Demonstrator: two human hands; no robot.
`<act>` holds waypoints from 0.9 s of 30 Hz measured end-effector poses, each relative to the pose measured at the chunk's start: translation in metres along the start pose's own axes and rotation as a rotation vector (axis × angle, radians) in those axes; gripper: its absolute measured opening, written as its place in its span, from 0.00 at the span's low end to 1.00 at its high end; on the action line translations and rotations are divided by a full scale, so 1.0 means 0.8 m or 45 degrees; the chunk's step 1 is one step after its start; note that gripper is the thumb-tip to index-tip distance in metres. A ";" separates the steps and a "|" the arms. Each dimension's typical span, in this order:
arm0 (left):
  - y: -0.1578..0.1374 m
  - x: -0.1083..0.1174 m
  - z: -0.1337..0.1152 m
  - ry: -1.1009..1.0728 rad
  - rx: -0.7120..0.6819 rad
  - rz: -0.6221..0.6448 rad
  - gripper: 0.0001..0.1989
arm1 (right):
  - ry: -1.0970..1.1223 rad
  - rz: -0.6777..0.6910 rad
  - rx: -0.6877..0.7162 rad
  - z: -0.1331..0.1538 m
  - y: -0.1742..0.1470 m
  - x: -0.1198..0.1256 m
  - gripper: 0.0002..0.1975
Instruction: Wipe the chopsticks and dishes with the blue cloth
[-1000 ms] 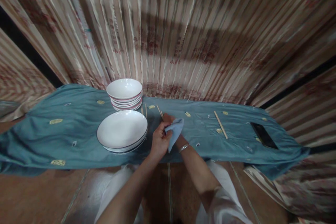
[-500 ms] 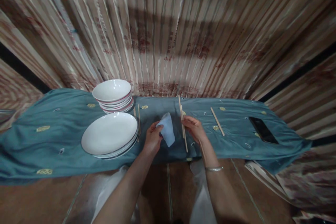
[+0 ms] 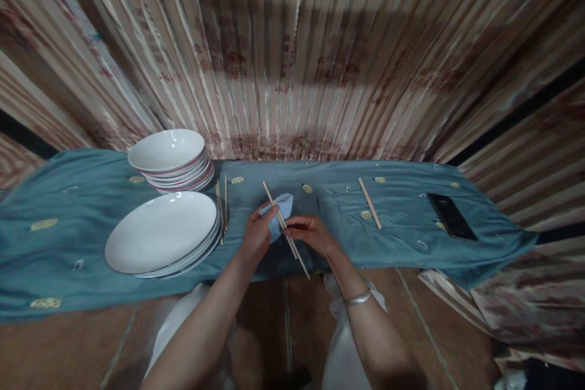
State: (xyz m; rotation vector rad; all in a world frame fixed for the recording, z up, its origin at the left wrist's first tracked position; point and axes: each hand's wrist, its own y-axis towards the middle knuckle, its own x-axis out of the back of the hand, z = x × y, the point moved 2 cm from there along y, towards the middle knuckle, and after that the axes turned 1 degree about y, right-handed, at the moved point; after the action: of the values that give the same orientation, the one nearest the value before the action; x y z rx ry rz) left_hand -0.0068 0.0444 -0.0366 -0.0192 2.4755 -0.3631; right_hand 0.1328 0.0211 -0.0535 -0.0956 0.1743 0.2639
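My left hand (image 3: 257, 230) is closed on a light blue cloth (image 3: 284, 205), which lies against a pair of wooden chopsticks (image 3: 291, 245). My right hand (image 3: 309, 233) pinches the same chopsticks near their middle, its fingers just right of the cloth. The sticks slant from upper left to lower right, over the front part of the table. Part of the cloth is hidden behind the sticks and the left fingers.
To the left stand a stack of white plates (image 3: 162, 234) and, behind it, a stack of red-rimmed bowls (image 3: 169, 152). More chopsticks (image 3: 225, 204) lie beside the plates. On the right are other chopsticks (image 3: 369, 202) and a black phone (image 3: 451, 217), all on a teal tablecloth (image 3: 329, 195).
My right hand has brought the chopsticks leftward to the cloth and tilted them. The cloth in my left hand now touches them. The view has shifted slightly.
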 end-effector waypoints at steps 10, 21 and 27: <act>-0.012 -0.014 0.011 0.138 0.019 0.065 0.19 | 0.116 -0.292 -0.002 0.005 -0.003 0.008 0.17; -0.004 -0.011 0.006 0.143 -0.003 -0.032 0.17 | 0.067 -0.244 -0.122 0.003 -0.016 0.000 0.22; 0.002 -0.006 -0.014 0.036 -0.024 -0.090 0.17 | 0.174 0.151 -0.308 0.001 -0.035 -0.018 0.25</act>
State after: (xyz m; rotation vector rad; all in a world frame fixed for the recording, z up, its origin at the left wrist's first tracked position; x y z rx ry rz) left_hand -0.0098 0.0492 -0.0258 -0.1107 2.5110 -0.3725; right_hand 0.1264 -0.0093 -0.0481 -0.3445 0.2844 0.3964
